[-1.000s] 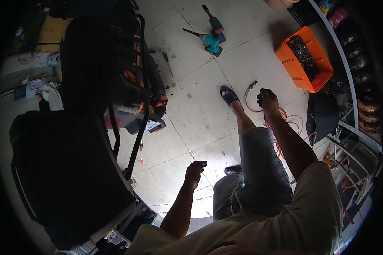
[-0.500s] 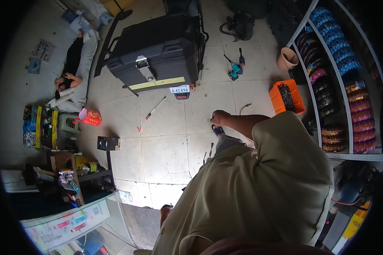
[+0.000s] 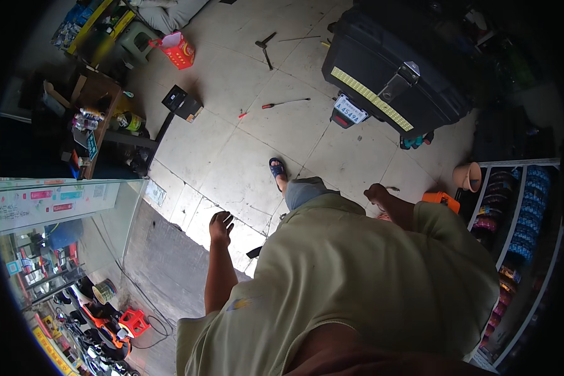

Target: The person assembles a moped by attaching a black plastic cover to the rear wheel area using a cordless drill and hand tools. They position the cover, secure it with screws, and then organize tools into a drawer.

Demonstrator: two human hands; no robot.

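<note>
While the camera looks straight down over a pale green shirt point(image 3: 357, 282), the left hand point(image 3: 221, 227) hangs out in the air above the tiled floor point(image 3: 232, 156), fingers loosely spread and nothing in them. Over on the other side, the right hand point(image 3: 377, 193) is curled half shut near the hip, and something thin and dark pokes out past the fingers, though what it is, and whether the hand truly grips it, cannot be told from here. Just beside that hand sits an orange crate point(image 3: 440, 199), partly hidden behind the arm. A foot in a blue sandal point(image 3: 277, 169) plants on the tiles ahead. Further out lies a red-handled screwdriver point(image 3: 285, 103), well apart from both hands, and beyond it a hammer point(image 3: 264, 47). Up at the right, a big black box with a yellow strip point(image 3: 388, 81) stands over the floor. A red basket point(image 3: 178, 50) sits at the far left, near a cluttered wooden bench point(image 3: 97, 119).
</note>
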